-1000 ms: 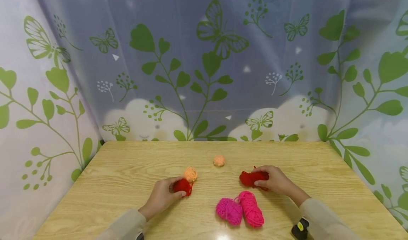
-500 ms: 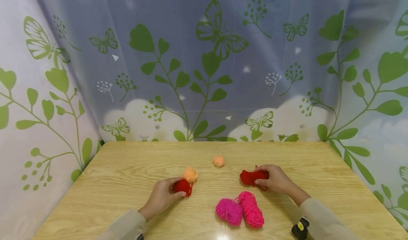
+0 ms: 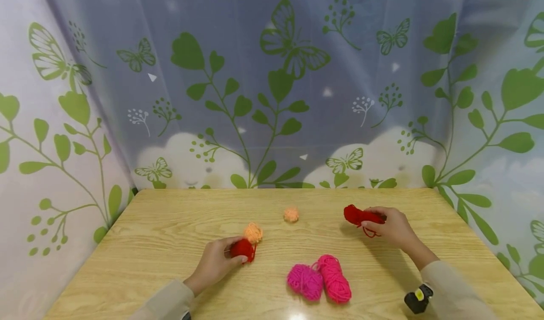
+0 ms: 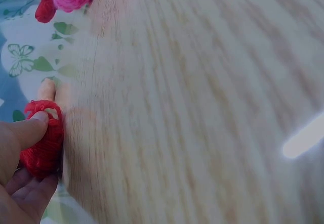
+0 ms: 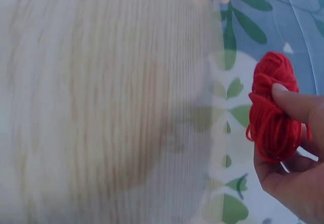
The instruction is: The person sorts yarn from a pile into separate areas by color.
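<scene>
My left hand [image 3: 216, 262] grips a small red yarn ball [image 3: 242, 249] at the left middle of the table, its thumb across the yarn in the left wrist view. Just behind that ball, close against it, lies an orange yarn ball [image 3: 253, 233]. Over on the right, my right hand [image 3: 395, 226] holds a red yarn skein [image 3: 358, 214] above the tabletop, a loose strand dangling below it. In the right wrist view the skein [image 5: 276, 107] is pinched between thumb and fingers and looks tied in at its middle.
A magenta yarn ball [image 3: 306, 282] and a longer hot-pink skein [image 3: 335, 279] lie together near the front of the wooden table [image 3: 178, 216]. Farther back sits a small pale-orange yarn ball [image 3: 291, 214]. A patterned curtain [image 3: 221, 122] stands behind the table.
My right hand has lifted the red skein off the table and moved it back and to the right. The left hand and its red ball stay in place.
</scene>
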`<state>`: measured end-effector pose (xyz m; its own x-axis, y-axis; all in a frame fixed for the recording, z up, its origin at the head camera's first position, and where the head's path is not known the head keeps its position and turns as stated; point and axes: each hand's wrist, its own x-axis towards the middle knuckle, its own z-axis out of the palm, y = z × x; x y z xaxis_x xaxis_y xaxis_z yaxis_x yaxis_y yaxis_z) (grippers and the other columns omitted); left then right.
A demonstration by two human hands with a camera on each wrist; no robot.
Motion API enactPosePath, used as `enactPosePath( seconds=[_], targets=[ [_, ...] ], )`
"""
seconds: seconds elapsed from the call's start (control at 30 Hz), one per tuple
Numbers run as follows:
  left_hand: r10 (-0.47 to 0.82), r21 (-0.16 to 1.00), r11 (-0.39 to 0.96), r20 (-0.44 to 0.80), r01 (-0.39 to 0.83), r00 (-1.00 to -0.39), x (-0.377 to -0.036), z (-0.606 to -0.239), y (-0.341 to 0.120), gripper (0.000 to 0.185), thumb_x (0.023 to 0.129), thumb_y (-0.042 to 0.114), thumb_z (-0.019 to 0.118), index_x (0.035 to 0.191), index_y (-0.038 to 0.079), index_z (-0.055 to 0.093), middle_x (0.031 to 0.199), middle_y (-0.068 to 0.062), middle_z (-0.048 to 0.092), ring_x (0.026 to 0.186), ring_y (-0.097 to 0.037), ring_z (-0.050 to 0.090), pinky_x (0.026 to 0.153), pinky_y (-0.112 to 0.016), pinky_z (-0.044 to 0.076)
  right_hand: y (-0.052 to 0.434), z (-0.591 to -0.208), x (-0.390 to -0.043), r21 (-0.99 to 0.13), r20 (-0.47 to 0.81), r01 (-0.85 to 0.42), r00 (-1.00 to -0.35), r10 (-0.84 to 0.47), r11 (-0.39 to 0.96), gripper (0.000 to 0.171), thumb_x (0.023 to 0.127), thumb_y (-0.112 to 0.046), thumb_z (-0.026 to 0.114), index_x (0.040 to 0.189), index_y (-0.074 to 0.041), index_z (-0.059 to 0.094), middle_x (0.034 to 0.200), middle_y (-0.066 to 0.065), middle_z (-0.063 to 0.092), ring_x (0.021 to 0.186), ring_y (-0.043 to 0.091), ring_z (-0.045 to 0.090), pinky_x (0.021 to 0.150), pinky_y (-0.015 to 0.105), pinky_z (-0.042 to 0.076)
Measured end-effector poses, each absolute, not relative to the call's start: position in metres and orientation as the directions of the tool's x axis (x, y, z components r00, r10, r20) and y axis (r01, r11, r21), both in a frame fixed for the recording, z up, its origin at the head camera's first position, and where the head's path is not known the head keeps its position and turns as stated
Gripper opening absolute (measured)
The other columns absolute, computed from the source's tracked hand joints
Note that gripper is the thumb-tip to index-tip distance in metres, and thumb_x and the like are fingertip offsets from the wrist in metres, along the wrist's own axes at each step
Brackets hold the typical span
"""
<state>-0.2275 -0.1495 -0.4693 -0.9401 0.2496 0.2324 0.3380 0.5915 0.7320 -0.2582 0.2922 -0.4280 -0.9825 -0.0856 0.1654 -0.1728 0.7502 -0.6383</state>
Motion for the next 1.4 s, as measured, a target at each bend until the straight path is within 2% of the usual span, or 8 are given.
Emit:
enactPosePath(
  seconds=[0.17, 0.3, 0.6, 0.7, 0.83, 0.9, 1.1, 1.4],
  targets=[
    [0.253, 0.732, 0.590, 0.233, 0.341, -0.939, -0.228, -0.471, -0.150, 0.048, 0.075, 0.010, 0.081, 0.118, -0.003, 0.065, 0.113, -0.020, 0.067, 0.100, -0.028, 0.066, 0.076, -0.024, 0.056, 0.306, -0.425, -0.253, -0.679, 0.134, -0.074, -0.991, 0.024, 0.731, 0.049, 0.090, -0.028, 0.069, 0.124, 0.005, 0.060, 0.111, 0.026, 0.064, 0.090, 0.030, 0.061, 0.063, 0.027, 0.051],
    [0.254, 0.732, 0.589, 0.234, 0.342, -0.939, -0.228, -0.472, -0.150, 0.048, 0.075, 0.010, 0.081, 0.118, -0.003, 0.065, 0.112, -0.019, 0.067, 0.099, -0.027, 0.066, 0.075, -0.023, 0.056, 0.317, -0.424, -0.250, -0.678, 0.108, -0.031, -0.992, 0.058, 0.734, 0.052, 0.092, -0.030, 0.065, 0.126, 0.008, 0.056, 0.115, 0.031, 0.060, 0.093, 0.035, 0.061, 0.063, 0.027, 0.052],
    [0.261, 0.728, 0.587, 0.245, 0.355, -0.934, -0.229, -0.473, -0.150, 0.047, 0.075, 0.011, 0.081, 0.118, -0.003, 0.066, 0.110, -0.018, 0.068, 0.097, -0.026, 0.066, 0.074, -0.023, 0.056, 0.335, -0.431, -0.247, -0.657, 0.113, 0.021, -0.986, 0.126, 0.753, 0.051, 0.090, -0.029, 0.067, 0.120, 0.012, 0.058, 0.116, 0.032, 0.060, 0.099, 0.042, 0.058, 0.064, 0.027, 0.051],
    [0.262, 0.730, 0.584, 0.245, 0.356, -0.933, -0.229, -0.474, -0.150, 0.047, 0.075, 0.011, 0.081, 0.118, -0.003, 0.065, 0.111, -0.018, 0.068, 0.098, -0.026, 0.066, 0.074, -0.023, 0.056, 0.341, -0.436, -0.245, -0.628, 0.116, 0.039, -0.983, 0.143, 0.778, 0.050, 0.090, -0.028, 0.067, 0.118, 0.013, 0.059, 0.116, 0.032, 0.060, 0.101, 0.044, 0.056, 0.068, 0.033, 0.052],
    [0.262, 0.731, 0.581, 0.247, 0.357, -0.933, -0.229, -0.474, -0.150, 0.047, 0.075, 0.011, 0.081, 0.118, -0.003, 0.065, 0.111, -0.018, 0.068, 0.098, -0.026, 0.066, 0.075, -0.023, 0.056, 0.346, -0.440, -0.244, -0.604, 0.097, 0.072, -0.982, 0.163, 0.794, 0.050, 0.088, -0.027, 0.068, 0.117, 0.014, 0.059, 0.117, 0.033, 0.059, 0.103, 0.048, 0.054, 0.078, 0.047, 0.050],
    [0.261, 0.733, 0.579, 0.248, 0.357, -0.933, -0.229, -0.474, -0.150, 0.047, 0.075, 0.011, 0.081, 0.118, -0.003, 0.065, 0.110, -0.018, 0.068, 0.098, -0.026, 0.066, 0.075, -0.023, 0.056, 0.348, -0.441, -0.244, -0.603, 0.074, 0.093, -0.982, 0.172, 0.792, 0.052, 0.088, -0.027, 0.069, 0.117, 0.014, 0.059, 0.117, 0.033, 0.059, 0.103, 0.047, 0.054, 0.079, 0.049, 0.049],
    [0.256, 0.745, 0.571, 0.236, 0.344, -0.937, -0.229, -0.474, -0.151, 0.047, 0.076, 0.011, 0.081, 0.118, -0.004, 0.065, 0.111, -0.018, 0.068, 0.099, -0.027, 0.066, 0.075, -0.024, 0.056, 0.350, -0.445, -0.243, -0.615, 0.017, 0.133, -0.983, 0.182, 0.778, 0.056, 0.086, -0.031, 0.071, 0.116, 0.015, 0.059, 0.116, 0.034, 0.059, 0.097, 0.042, 0.056, 0.071, 0.036, 0.051],
    [0.247, 0.755, 0.567, 0.227, 0.330, -0.942, -0.229, -0.473, -0.150, 0.046, 0.076, 0.009, 0.081, 0.117, -0.003, 0.066, 0.110, -0.019, 0.068, 0.099, -0.028, 0.066, 0.075, -0.024, 0.057, 0.346, -0.446, -0.243, -0.619, 0.018, 0.107, -0.988, 0.151, 0.778, 0.055, 0.085, -0.031, 0.073, 0.114, 0.014, 0.062, 0.114, 0.033, 0.060, 0.095, 0.040, 0.058, 0.065, 0.029, 0.050]
  ],
)
